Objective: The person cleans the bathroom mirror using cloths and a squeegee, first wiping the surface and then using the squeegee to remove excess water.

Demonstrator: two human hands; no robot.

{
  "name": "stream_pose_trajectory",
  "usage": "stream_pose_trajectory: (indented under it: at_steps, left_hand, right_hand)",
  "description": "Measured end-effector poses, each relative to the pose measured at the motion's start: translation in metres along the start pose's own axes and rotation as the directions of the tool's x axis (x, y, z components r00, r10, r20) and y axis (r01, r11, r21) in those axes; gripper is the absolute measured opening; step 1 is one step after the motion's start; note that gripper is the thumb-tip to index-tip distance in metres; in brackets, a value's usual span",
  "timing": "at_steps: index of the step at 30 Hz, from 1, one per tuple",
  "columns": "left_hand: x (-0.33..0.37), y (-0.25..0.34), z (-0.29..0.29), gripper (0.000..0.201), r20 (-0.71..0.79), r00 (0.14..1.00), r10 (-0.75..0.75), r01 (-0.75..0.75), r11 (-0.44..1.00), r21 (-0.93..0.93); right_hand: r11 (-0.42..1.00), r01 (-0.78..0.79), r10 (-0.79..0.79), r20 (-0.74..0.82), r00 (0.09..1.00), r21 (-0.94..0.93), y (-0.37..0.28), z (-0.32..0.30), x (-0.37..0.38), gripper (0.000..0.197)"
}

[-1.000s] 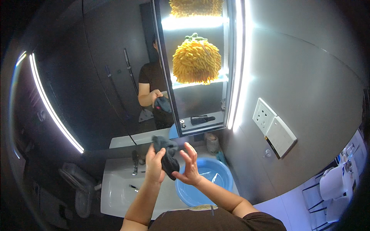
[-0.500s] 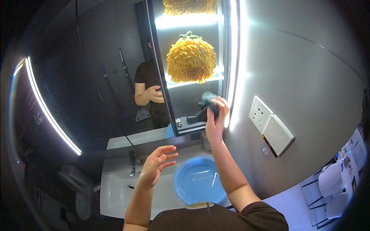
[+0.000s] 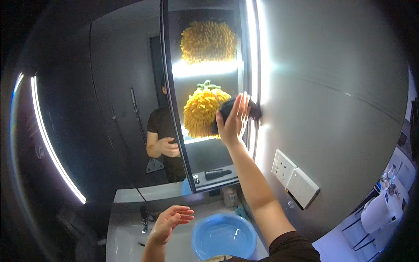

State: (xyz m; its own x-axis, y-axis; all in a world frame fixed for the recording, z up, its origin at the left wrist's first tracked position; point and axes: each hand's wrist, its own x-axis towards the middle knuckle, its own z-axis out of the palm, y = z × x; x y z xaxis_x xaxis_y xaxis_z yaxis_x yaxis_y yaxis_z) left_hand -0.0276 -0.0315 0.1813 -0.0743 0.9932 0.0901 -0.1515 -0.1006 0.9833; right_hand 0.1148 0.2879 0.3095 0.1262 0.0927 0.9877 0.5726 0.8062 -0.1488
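Observation:
My right hand (image 3: pixel 235 115) is raised at the right edge of a lit, open-fronted cabinet (image 3: pixel 205 159). Its fingers lie over a dark, soft-looking bundle (image 3: pixel 225 109), probably cloth, gripping it against the frame. Just left of the bundle, and partly covered by it, is a shaggy yellow ball-shaped thing (image 3: pixel 200 113) with a green top. My left hand (image 3: pixel 168 223) hovers above the white sink, fingers loosely curved and apart, holding nothing. Below it to the right, a round blue basin (image 3: pixel 224 236) stands in the sink.
Another shaggy yellow thing (image 3: pixel 208 41) occupies the upper compartment. A black tube-like object (image 3: pixel 217 174) lies on the bottom shelf. Behind the basin are a ribbed cup (image 3: pixel 229 197) and a teal item (image 3: pixel 241 212). A faucet (image 3: pixel 144 219) stands left; wall sockets (image 3: pixel 283 168) are at right.
My right hand has moved up from the bottom shelf to beside the yellow ball, with the dark bundle. The view has tilted upward. My left hand stays loosely raised over the sink.

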Motion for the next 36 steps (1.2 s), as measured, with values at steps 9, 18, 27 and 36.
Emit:
stream_pose_trajectory:
  at_steps: [9,18,27,36]
  left_hand:
    - [0.007,0.006,-0.020,0.036,0.055,0.997,0.055,-0.057,0.998,0.033]
    - [-0.010,0.006,-0.040,0.046,-0.166,0.973,0.157,-0.158,0.987,0.006]
    - [-0.018,0.002,-0.041,0.039,-0.229,0.964,0.132,-0.144,0.989,-0.038]
    - [-0.012,-0.004,-0.032,0.043,-0.211,0.973,0.098,-0.107,0.994,-0.032]
  right_hand:
    - [0.982,0.165,-0.178,-0.156,0.971,-0.095,-0.004,0.037,0.217,0.097]
    - [0.960,0.247,-0.271,-0.213,0.939,-0.132,-0.039,0.059,0.347,0.084]
    - [0.802,0.597,-0.592,0.136,0.794,0.002,-0.122,0.069,0.285,0.085]
    - [0.915,0.404,-0.387,0.335,0.859,0.020,-0.104,0.029,0.032,0.073]
